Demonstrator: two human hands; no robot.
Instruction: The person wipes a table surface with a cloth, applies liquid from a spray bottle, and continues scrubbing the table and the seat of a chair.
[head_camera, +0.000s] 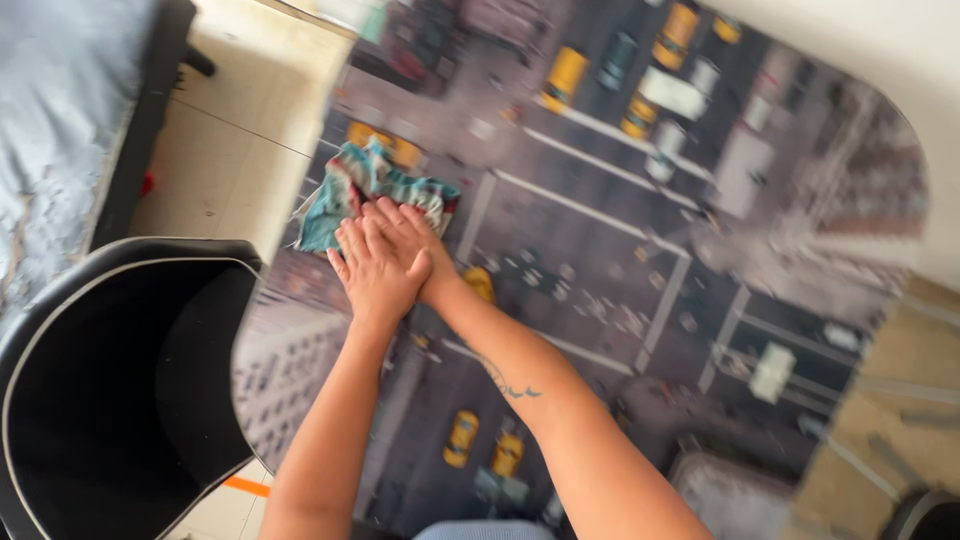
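At the table's (600, 330) near-left edge, cloth (375, 195) sits right under/ahead of both hands, stretching sideways. Left hand (378, 272) flat & open on top of right hand (410, 232), fingers spread on the cloth, no grip.

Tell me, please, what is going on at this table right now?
A person presses both bare hands, stacked one over the other, onto a crumpled teal and red patterned cloth near the edge of a table printed with an aerial street scene of yellow cars. The left hand lies on top of the right hand. A black curved chair stands beside the table.
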